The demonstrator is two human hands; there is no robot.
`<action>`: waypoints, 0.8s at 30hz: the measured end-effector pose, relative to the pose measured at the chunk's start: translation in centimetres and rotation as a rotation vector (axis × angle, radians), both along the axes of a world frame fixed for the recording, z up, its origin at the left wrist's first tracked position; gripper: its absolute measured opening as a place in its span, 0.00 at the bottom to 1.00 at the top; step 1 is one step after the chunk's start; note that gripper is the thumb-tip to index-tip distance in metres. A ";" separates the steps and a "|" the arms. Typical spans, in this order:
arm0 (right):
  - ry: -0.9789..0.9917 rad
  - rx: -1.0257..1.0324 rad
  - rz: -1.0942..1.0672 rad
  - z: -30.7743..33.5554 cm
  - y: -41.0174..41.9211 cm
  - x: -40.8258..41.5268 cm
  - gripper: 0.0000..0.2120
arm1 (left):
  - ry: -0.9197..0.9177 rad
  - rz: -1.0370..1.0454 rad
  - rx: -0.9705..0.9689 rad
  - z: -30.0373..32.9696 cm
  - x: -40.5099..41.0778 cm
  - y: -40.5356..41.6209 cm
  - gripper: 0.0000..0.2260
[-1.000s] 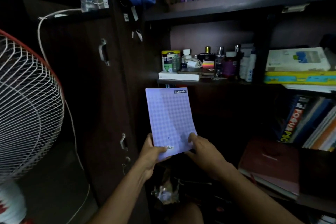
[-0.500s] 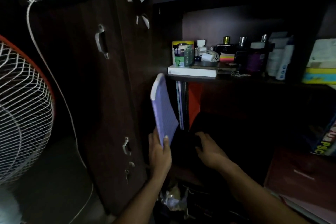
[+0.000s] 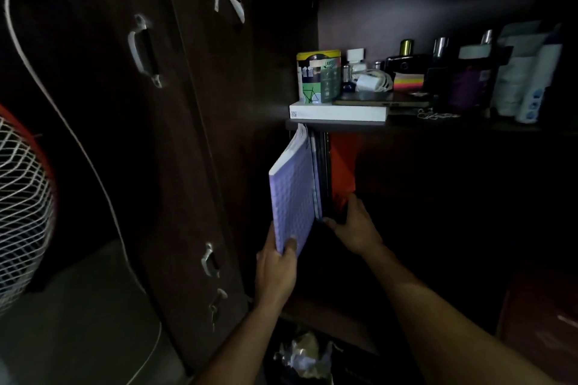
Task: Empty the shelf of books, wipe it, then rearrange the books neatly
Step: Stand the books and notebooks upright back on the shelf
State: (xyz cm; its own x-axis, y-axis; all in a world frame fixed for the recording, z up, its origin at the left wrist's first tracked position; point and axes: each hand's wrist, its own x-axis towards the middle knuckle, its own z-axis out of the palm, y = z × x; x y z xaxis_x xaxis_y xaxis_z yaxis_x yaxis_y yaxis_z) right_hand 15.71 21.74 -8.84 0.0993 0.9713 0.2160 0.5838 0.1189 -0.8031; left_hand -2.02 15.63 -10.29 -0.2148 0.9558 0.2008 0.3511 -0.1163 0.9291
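Observation:
A purple checked notebook (image 3: pixel 292 197) stands upright at the left end of the dark lower shelf (image 3: pixel 328 312), its top tucked under the board above. My left hand (image 3: pixel 276 266) grips its lower edge, thumb on the cover. Right beside it stand a few thin dark books (image 3: pixel 323 175) and a red-orange book (image 3: pixel 342 172). My right hand (image 3: pixel 353 225) holds the bottom of those standing books, fingers curled round them. The rest of that shelf is too dark to read.
The upper shelf board (image 3: pixel 337 126) carries a white box (image 3: pixel 339 111), a yellow tin (image 3: pixel 319 78), bottles (image 3: pixel 469 72) and a charger. A brown cupboard door (image 3: pixel 175 134) with handles stands left, a fan (image 3: pixel 22 203) beyond. A dark red book (image 3: pixel 541 319) lies lower right; crumpled wrappers (image 3: pixel 305 353) below.
The notebook went from flat and facing me to edge-on, then slid in beside the standing books. My right hand let go of it and took hold of those books. The view moved closer.

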 end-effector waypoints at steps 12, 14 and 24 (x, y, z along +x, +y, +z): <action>-0.132 0.018 -0.016 -2.0 3.4 0.0 0.38 | -0.085 0.039 -0.024 -0.3 0.0 0.5 0.13; -0.152 0.044 -0.005 -1.8 3.3 -0.5 0.39 | -0.105 0.042 -0.037 -0.2 0.0 0.4 0.10; 0.068 0.090 -0.239 -1.2 2.9 0.7 0.36 | -0.056 0.076 -0.001 0.1 0.3 -0.5 0.10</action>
State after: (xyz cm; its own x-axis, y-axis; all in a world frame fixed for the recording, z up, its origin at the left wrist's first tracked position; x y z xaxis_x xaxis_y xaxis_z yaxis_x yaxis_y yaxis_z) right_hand 16.42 24.63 -10.00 0.3406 0.8957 0.2859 0.5490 0.0574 -0.8339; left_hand -1.76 15.12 -10.18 -0.2981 0.9363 0.1855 0.3061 -0.0903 0.9477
